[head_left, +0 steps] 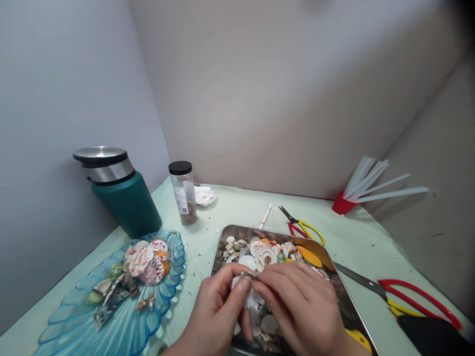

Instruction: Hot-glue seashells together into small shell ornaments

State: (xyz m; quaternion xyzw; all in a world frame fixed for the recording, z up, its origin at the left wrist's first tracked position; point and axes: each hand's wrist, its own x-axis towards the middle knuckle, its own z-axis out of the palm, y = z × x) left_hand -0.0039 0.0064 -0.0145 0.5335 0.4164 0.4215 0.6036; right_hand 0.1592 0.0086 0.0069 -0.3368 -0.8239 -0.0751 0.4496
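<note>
Over a metal tray (352,296) of shells, my left hand (218,306) and my right hand (304,301) meet fingertip to fingertip. Between them is a small grey-brown piece (248,275) that looks like a shell; the fingers cover most of it. My left thumb and forefinger pinch one side, and my right fingertips close on the other. Around and below the hands lie white shells, small spotted snail shells and an orange shell (309,256). A patterned white shell (257,247) rests just beyond my fingers. The hands hide much of the tray's contents.
At left, a blue scalloped dish (148,316) holds several shells. Behind it stand a green bottle (128,205) and a black-lidded jar (182,198). Small scissors (302,226), a marker (265,216), large red-and-yellow-handled scissors (378,287) and a red cup (342,204) of white sticks surround the tray.
</note>
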